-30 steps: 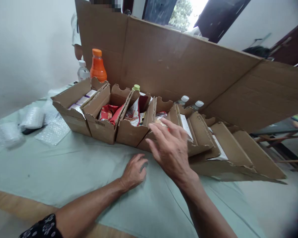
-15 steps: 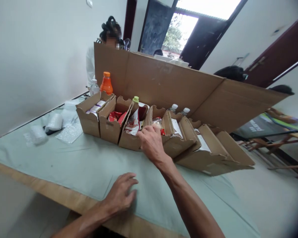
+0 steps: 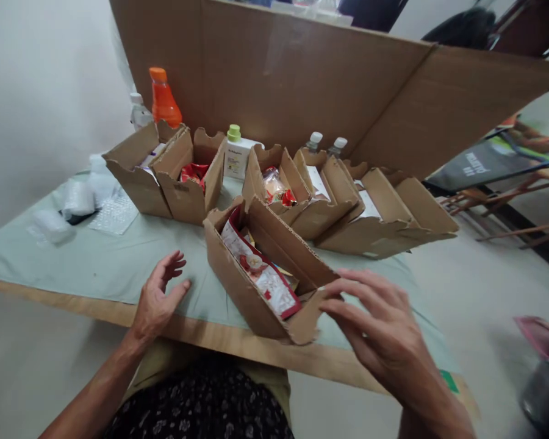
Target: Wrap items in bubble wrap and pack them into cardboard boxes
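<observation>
An open cardboard box (image 3: 247, 292) sits slantwise in front of the row, its near end at the table's front edge. Inside it lies a white and dark-red printed packet (image 3: 268, 277), with other small packs partly hidden behind. My right hand (image 3: 379, 323) has its fingertips closed on the box's near right corner. To the left of the box, my left hand (image 3: 158, 299) is held over the cloth, fingers apart and holding nothing.
Several cardboard boxes (image 3: 183, 195) line the table's back, holding red packets (image 3: 194, 174) and white items. A gap shows a white bottle with a green cap (image 3: 238, 152). Behind stand an orange bottle (image 3: 165, 100) and a cardboard panel (image 3: 274, 79). Bubble wrap (image 3: 114, 213) lies left.
The box with the printed packet has come out of the row toward me and turned, with my right hand at its corner. My left hand has moved left. The view has tipped down.
</observation>
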Tool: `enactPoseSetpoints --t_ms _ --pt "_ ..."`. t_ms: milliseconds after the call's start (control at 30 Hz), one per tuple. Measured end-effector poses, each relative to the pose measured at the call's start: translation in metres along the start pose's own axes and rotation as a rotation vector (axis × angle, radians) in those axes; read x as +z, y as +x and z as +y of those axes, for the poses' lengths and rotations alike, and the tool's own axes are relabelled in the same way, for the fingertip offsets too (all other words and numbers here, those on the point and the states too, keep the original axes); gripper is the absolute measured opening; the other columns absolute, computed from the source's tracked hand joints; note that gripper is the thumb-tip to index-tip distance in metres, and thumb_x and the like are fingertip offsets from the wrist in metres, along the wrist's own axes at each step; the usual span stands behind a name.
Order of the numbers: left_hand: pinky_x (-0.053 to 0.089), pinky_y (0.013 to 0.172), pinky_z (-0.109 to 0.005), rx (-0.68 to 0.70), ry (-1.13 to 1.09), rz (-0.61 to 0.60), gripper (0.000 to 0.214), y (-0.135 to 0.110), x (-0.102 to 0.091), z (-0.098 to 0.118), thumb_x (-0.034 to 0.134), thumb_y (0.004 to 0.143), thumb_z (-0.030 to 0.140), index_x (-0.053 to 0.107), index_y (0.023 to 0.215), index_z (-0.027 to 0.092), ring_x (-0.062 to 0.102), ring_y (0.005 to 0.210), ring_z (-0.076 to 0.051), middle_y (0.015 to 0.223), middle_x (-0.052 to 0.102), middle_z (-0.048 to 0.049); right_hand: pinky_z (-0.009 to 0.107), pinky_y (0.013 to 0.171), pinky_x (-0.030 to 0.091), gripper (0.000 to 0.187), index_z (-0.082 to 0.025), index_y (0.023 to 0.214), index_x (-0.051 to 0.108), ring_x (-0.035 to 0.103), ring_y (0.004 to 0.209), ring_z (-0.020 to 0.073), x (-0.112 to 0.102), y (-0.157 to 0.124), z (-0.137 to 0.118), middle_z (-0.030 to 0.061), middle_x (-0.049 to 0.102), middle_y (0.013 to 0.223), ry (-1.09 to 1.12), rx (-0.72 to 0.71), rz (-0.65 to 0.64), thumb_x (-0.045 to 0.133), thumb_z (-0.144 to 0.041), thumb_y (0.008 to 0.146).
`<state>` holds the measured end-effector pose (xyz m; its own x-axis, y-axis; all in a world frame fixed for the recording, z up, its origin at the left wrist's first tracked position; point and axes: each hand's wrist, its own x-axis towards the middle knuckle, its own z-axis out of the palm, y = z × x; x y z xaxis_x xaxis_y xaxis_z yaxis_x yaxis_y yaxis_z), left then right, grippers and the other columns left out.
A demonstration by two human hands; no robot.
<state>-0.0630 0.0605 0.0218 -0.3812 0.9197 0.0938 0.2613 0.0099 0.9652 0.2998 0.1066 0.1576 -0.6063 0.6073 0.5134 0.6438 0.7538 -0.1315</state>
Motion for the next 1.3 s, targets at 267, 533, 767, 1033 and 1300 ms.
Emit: enactPoseSetpoints --t_ms 267,533,767,1033,1300 --pt "0.029 0.128 -0.055 0.105 -0.248 -0.302 0.091 0.026 0.025 0.014 0.078 0.084 0.047 0.035 0.161 0.025 0.036 0.155 -0.036 0.168 0.038 -0.0141 0.05 0.1 0.058 0.054 -0.026 0.148 0.055 0.068 0.122 0.033 0.033 -0.112 0.0 0.0134 0.067 0.139 0.087 0.549 0.168 0.066 -0.037 0.096" --pt "0.034 0.126 -0.054 0.026 -0.245 -0.309 0.085 0.007 0.067 0.019 0.078 0.082 0.053 0.048 0.152 0.016 0.045 0.149 -0.038 0.152 0.056 -0.0188 0.05 0.1 0.06 0.049 -0.021 0.137 0.062 0.069 0.121 0.0353 0.103 -0.075 -0.023 0.0154 0.072 0.126 0.322 0.656 0.147 0.068 -0.041 0.093" --pt "0.042 0.12 -0.051 -0.009 -0.147 -0.06 0.074 0.013 0.069 0.013 0.077 0.081 0.054 0.056 0.142 0.017 0.056 0.139 -0.036 0.137 0.068 -0.0153 0.049 0.103 0.059 0.061 -0.019 0.148 0.053 0.067 0.126 0.0348 0.098 -0.039 0.016 0.0176 0.066 0.142 0.398 0.475 0.094 0.066 -0.036 0.091" --pt "0.056 0.105 -0.05 0.017 -0.084 -0.02 0.066 0.028 0.026 -0.016 0.069 0.082 0.063 0.066 0.134 0.023 0.066 0.122 -0.038 0.125 0.074 -0.0096 0.046 0.105 0.056 0.04 -0.027 0.135 0.064 0.07 0.121 0.0259 0.037 0.008 0.088 0.0088 0.075 0.129 0.072 0.221 0.176 0.063 -0.019 0.096" --pt "0.05 0.109 -0.058 0.044 0.091 -0.014 0.079 0.023 0.054 -0.05 0.061 0.072 0.086 0.076 0.111 0.02 0.066 0.117 -0.043 0.099 0.077 -0.0134 0.045 0.098 0.047 0.04 -0.022 0.123 0.071 0.069 0.112 0.0283 0.047 0.18 0.113 0.0089 0.078 0.116 -0.18 -0.163 -0.466 0.075 -0.022 0.084"
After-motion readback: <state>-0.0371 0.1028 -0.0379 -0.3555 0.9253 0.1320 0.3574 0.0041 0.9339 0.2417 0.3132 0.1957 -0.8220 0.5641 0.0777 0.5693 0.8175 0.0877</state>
